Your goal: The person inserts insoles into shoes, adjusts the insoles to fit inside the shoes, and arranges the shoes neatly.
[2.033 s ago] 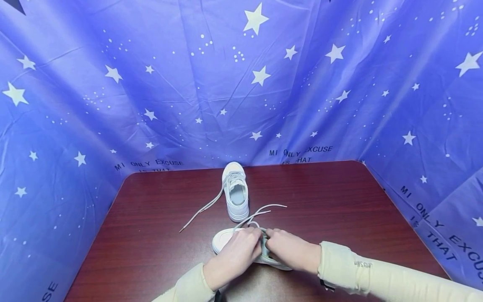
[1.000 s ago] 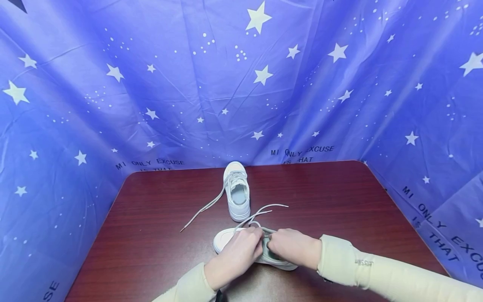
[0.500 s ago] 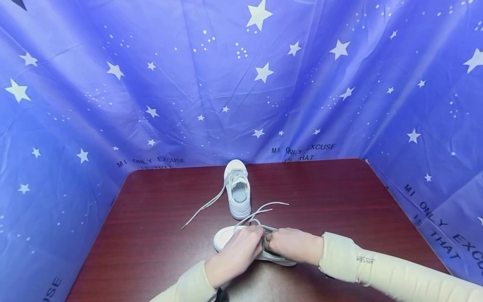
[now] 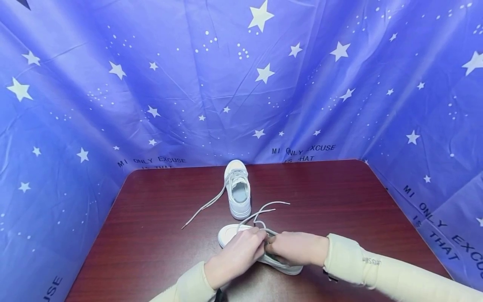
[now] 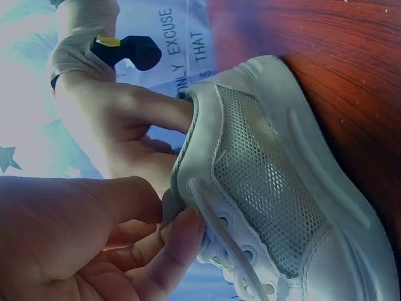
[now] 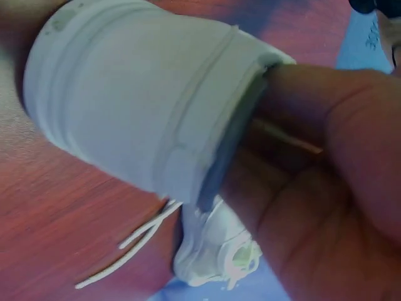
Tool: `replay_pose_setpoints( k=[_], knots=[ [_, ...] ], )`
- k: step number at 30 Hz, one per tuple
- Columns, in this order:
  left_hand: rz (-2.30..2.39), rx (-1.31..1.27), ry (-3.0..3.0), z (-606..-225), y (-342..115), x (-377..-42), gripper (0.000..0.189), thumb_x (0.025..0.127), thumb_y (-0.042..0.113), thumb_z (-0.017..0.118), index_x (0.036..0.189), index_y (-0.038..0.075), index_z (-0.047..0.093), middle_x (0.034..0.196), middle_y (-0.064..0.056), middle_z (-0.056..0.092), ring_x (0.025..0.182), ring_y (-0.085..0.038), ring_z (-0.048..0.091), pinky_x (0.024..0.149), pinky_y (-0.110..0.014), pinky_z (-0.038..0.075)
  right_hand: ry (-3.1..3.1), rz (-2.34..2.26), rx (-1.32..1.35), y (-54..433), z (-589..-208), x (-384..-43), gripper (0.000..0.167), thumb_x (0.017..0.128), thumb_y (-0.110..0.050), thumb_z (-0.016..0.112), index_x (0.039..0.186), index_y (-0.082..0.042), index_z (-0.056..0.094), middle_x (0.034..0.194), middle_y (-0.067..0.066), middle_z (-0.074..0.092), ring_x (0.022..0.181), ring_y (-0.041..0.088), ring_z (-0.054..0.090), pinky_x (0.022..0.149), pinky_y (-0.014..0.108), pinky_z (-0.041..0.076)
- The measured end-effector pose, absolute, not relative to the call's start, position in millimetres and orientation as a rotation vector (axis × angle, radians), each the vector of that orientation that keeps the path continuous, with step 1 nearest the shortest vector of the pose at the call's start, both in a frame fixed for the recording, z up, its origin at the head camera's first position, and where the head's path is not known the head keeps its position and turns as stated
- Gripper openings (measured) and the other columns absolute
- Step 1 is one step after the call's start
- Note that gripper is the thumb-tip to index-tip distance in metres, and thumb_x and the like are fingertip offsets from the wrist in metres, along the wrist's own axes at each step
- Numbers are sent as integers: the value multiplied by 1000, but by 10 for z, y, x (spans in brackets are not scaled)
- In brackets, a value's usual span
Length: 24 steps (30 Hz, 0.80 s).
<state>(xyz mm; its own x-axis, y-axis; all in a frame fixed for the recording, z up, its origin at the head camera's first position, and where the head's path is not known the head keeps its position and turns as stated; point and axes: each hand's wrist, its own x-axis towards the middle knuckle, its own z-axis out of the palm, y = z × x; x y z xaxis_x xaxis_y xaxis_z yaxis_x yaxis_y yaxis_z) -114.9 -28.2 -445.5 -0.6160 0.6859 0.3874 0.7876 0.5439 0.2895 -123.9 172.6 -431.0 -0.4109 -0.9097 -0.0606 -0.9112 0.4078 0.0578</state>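
A white lace-up sneaker (image 4: 228, 234) lies on the near part of the table, toe to the left, with mesh panels showing in the left wrist view. My left hand (image 4: 240, 251) pinches the grey edge of its tongue (image 5: 171, 205) between thumb and finger, beside the top eyelets. From the heel side, my right hand (image 4: 302, 248) reaches into the shoe's opening, close to the left hand. Its fingertips are hidden inside, so I cannot tell what they hold. The sneaker's loose laces (image 4: 247, 219) trail over its far side onto the table.
A second white sneaker (image 4: 240, 210) stands just beyond, toe toward the back edge, its laces (image 4: 203, 207) trailing left. The dark red wooden table (image 4: 158, 235) is bounded by a blue star-patterned curtain (image 4: 203, 84) at the back and sides.
The near sneaker has shifted slightly right, its heel swung toward me. My right hand has pushed further into the opening; my left hand keeps its place at the tongue. The far sneaker stays put.
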Motion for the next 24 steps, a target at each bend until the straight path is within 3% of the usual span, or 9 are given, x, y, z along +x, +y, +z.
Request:
replay_pose_setpoints(
  k=[12, 24],
  knots=[
    [-611, -1220, -2513, -4482, -303, -1148, 17, 89, 6, 74, 82, 11, 58, 75, 2, 53, 62, -10, 55, 56, -22, 45, 2541, -279, -1540, 1868, -4083, -1433, 28, 86, -7, 76, 73, -20, 55, 69, -17, 46, 60, -5, 39, 55, 13, 36],
    [-633, -1153, -2527, -4508, -335, -1122, 17, 88, 9, 74, 92, 11, 58, 79, 4, 57, 66, -11, 58, 56, -24, 47, 2756, -245, -1447, 1891, -4134, -1582, 24, 86, -8, 75, 78, -18, 55, 69, -11, 52, 59, 2, 45, 54, 23, 44]
  ],
)
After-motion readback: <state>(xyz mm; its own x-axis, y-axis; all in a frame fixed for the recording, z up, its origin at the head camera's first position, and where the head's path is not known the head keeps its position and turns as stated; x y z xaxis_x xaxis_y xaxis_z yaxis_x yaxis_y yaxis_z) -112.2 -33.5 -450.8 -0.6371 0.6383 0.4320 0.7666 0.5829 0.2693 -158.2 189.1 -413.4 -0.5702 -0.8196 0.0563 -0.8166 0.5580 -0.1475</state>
